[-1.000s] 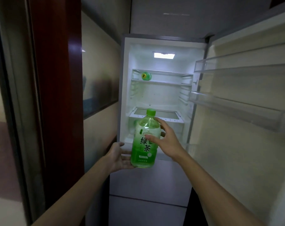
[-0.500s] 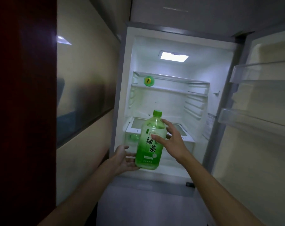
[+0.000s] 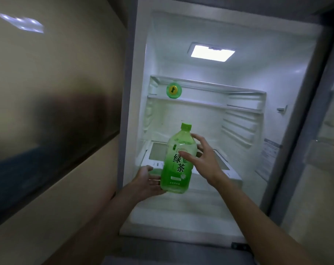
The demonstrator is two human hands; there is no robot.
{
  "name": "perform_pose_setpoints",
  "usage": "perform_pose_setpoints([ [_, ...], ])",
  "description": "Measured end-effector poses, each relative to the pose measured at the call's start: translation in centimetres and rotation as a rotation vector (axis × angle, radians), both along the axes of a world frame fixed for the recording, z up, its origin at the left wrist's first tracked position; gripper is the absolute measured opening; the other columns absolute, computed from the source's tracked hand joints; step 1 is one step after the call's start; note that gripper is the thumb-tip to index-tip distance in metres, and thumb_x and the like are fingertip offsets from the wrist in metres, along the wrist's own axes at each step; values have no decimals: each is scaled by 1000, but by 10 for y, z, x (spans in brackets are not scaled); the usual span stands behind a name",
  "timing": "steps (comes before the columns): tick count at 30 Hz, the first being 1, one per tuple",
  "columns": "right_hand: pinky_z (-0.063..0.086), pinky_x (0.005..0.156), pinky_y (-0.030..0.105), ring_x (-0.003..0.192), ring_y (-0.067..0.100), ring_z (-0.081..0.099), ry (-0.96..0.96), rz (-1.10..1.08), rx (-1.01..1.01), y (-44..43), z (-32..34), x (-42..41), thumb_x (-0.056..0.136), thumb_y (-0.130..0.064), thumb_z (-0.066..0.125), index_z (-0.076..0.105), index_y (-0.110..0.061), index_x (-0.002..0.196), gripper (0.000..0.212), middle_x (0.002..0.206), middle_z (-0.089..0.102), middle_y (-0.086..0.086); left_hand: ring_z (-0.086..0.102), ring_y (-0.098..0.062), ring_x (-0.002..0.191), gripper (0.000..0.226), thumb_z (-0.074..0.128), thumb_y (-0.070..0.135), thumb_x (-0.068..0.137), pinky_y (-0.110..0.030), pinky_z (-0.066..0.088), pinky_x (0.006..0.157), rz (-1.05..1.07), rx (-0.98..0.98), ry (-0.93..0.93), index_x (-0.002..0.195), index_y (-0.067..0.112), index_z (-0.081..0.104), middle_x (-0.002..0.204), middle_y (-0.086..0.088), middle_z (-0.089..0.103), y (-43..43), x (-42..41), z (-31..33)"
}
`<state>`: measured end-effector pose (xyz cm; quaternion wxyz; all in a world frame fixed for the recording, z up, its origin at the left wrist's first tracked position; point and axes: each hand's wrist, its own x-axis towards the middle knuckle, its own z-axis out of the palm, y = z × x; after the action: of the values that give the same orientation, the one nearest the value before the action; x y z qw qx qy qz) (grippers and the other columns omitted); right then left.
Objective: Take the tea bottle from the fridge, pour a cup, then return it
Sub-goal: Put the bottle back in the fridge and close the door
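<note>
Two hands (image 3: 147, 185) (image 3: 204, 159) hold tea bottle (image 3: 178, 161) before lit fridge (image 3: 277, 77)

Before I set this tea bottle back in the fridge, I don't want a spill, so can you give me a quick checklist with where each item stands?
1. Cap on the tea bottle: ok, though tightness cannot be told.
2. Bottle upright: ok, only a slight tilt.
3. Grip: ok, left hand supports the base, right hand wraps the upper body.
4. Fridge open and lit: ok.
5. Room ahead of the bottle: ok, the only other item is a green bottle lying on the upper shelf.
6. Cup poured: cannot tell, no cup in view.
</note>
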<state>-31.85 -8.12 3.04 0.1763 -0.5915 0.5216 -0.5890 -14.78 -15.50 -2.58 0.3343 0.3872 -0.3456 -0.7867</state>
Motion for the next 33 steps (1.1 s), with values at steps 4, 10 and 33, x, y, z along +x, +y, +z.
perform_pose_setpoints([
  [4,60,66,29,95,18,69,-20,36,17,-43,8,-21,75,-16,81,47,-26,135,70,119,61,7,58,-35,78,45,31,29,99,-43,49,68,21,-63,-62,99,-10,53,91,-24,58,-35,-23,10],
  [10,59,67,28,94,15,69,-60,28,-16,-104,10,-53,74,-18,83,50,-27,131,66,117,63,5,65,-37,70,41,32,30,98,-37,54,65,26,-213,-324,103,-5,53,90,-32,63,-85,-46,25],
  [33,60,80,38,101,20,67,-58,110,-37,-246,7,-97,76,-16,82,49,-32,128,64,119,62,6,58,-27,86,34,31,19,97,-38,48,84,380,-340,-155,75,9,56,92,-16,63,-162,-115,31],
])
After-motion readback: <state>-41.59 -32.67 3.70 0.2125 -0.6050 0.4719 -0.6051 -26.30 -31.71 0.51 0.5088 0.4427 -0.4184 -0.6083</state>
